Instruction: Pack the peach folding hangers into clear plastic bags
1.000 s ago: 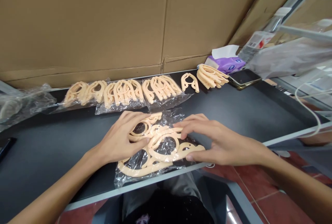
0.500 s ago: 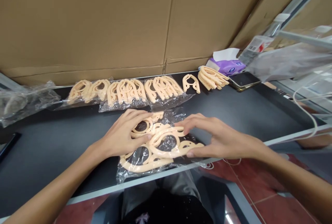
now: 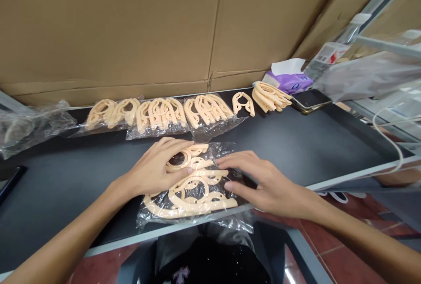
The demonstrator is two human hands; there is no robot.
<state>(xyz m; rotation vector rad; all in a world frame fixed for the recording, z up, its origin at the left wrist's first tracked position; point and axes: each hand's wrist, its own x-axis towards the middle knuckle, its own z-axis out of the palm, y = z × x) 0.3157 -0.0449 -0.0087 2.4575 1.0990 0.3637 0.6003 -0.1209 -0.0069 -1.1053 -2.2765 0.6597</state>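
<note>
Head view: my left hand (image 3: 158,170) and right hand (image 3: 263,183) press flat, fingers spread and gripping nothing, on a clear bag of peach plastic hangers (image 3: 190,187) at the desk's (image 3: 312,143) near edge.

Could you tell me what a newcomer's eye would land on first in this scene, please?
First, the two hands at the near edge of the black table: the left hand and right hand press flat on a clear bag of peach plastic hangers. Behind them, a row of bagged hangers lines the table's far edge, with a loose stack of hangers at its right end. A wall of cardboard boxes fills the background.
</note>
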